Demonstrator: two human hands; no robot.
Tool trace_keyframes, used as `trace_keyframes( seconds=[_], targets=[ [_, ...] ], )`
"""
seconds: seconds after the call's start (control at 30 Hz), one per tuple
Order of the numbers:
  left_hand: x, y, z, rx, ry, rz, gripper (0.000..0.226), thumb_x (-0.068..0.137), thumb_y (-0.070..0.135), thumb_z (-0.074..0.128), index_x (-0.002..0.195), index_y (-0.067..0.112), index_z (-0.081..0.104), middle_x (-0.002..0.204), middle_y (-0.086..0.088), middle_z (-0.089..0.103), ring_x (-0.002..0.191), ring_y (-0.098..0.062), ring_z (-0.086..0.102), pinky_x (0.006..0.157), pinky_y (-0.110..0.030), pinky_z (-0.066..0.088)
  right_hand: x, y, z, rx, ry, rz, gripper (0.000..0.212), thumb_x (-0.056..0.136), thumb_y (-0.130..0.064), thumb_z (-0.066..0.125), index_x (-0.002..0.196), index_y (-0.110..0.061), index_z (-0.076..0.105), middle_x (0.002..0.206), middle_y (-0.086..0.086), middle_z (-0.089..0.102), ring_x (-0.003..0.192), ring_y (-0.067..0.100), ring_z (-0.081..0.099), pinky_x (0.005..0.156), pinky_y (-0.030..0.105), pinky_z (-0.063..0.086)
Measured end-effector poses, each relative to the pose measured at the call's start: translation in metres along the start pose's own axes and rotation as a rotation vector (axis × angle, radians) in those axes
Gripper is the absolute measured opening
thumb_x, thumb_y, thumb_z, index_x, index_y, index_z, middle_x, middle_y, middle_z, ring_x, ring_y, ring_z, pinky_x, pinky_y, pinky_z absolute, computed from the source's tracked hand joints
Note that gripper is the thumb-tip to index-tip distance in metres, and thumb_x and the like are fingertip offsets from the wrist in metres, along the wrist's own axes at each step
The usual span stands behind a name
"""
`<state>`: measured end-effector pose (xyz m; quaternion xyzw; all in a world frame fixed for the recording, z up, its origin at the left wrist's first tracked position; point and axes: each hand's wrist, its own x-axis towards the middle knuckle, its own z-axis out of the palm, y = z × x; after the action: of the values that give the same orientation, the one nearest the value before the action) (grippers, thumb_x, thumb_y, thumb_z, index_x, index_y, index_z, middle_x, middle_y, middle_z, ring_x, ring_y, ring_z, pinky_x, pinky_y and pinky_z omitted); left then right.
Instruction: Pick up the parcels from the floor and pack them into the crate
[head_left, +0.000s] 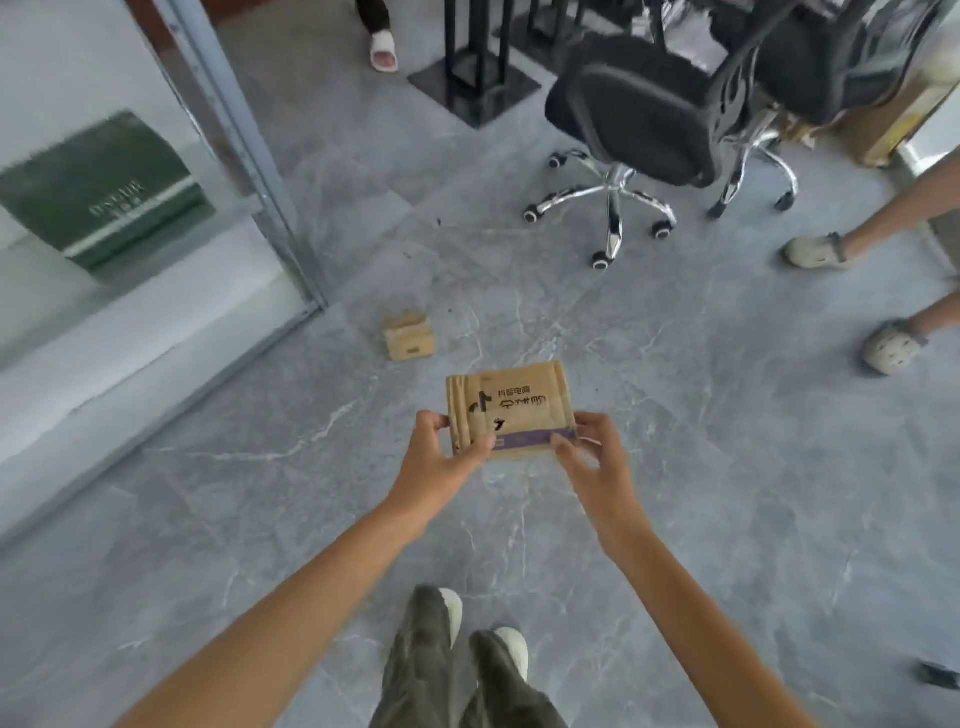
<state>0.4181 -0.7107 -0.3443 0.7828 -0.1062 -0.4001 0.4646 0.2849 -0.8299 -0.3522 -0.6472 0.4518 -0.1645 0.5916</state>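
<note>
Now, with the left hand (451, 457) and right hand (597, 457) each pinching a near corner of the cardboard parcel (511, 408) held above the floor (727, 467), a fuller grip would steady it; farther off a smaller box (409, 338) waits, no crate in view.

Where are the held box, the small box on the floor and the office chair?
held box (511, 402), head view, printed top face.
small box (409, 338), head view, its top flap.
office chair (631, 111), head view, black seat.
</note>
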Motion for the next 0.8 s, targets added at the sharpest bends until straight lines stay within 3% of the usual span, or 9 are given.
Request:
trace_keyframes(
  seconds=[0.17, 0.27, 0.37, 0.57, 0.7, 0.8],
  targets=[
    [-0.124, 0.111, -0.080, -0.157, 0.300, 0.080, 0.044, 0.079, 0.024, 0.073, 0.103, 0.007, 0.041, 0.087, 0.004, 0.055, 0.076, 0.000, 0.054, 0.065, -0.017, 0.046, -0.095, -0.152, 0.010, 0.012, -0.103, -0.226, 0.029, 0.087, -0.010, 0.064, 0.113, -0.018, 0.054, 0.113, -0.001, 0.058, 0.098, -0.005, 0.057, 0.073, 0.011, 0.050],
    [-0.193, 0.150, -0.128, -0.183, 0.462, 0.155, 0.045, 0.075, 0.021, 0.077, 0.099, 0.009, 0.041, 0.084, 0.008, 0.052, 0.073, 0.003, 0.052, 0.056, -0.011, 0.043, -0.149, -0.214, 0.022, 0.037, -0.157, -0.362, 0.029, 0.086, -0.007, 0.065, 0.111, -0.017, 0.055, 0.113, 0.001, 0.057, 0.104, 0.006, 0.057, 0.072, 0.012, 0.050],
    [-0.264, 0.163, -0.176, -0.192, 0.550, 0.208, 0.044, 0.074, 0.023, 0.076, 0.099, 0.009, 0.042, 0.084, 0.008, 0.054, 0.074, 0.001, 0.054, 0.059, -0.016, 0.042, -0.204, -0.258, 0.039, 0.045, -0.238, -0.488, 0.028, 0.085, -0.007, 0.066, 0.108, -0.020, 0.055, 0.112, 0.000, 0.058, 0.102, 0.003, 0.057, 0.076, 0.015, 0.052],
    [-0.419, 0.124, -0.265, -0.187, 0.723, 0.264, 0.038, 0.078, 0.023, 0.072, 0.101, 0.010, 0.044, 0.082, 0.012, 0.054, 0.071, 0.004, 0.052, 0.052, -0.010, 0.036, -0.343, -0.294, 0.095, 0.053, -0.378, -0.645, 0.031, 0.081, -0.005, 0.069, 0.106, -0.020, 0.057, 0.109, 0.004, 0.059, 0.099, 0.004, 0.059, 0.081, 0.028, 0.056],
    [-0.530, 0.053, -0.317, -0.191, 0.773, 0.336, 0.037, 0.078, 0.030, 0.073, 0.100, 0.015, 0.047, 0.097, 0.013, 0.060, 0.085, 0.006, 0.056, 0.058, -0.008, 0.043, -0.456, -0.287, 0.136, 0.082, -0.491, -0.637, 0.029, 0.084, -0.010, 0.066, 0.111, -0.016, 0.056, 0.112, 0.003, 0.061, 0.103, 0.006, 0.059, 0.076, 0.017, 0.053],
    [-0.611, -0.001, -0.347, -0.170, 0.736, 0.409, 0.043, 0.072, 0.041, 0.075, 0.104, 0.027, 0.049, 0.107, 0.019, 0.061, 0.102, 0.004, 0.057, 0.073, -0.009, 0.045, -0.536, -0.281, 0.161, 0.127, -0.553, -0.601, 0.026, 0.086, -0.012, 0.064, 0.111, -0.015, 0.056, 0.111, -0.003, 0.062, 0.100, -0.001, 0.058, 0.070, 0.009, 0.048]
  ],
)
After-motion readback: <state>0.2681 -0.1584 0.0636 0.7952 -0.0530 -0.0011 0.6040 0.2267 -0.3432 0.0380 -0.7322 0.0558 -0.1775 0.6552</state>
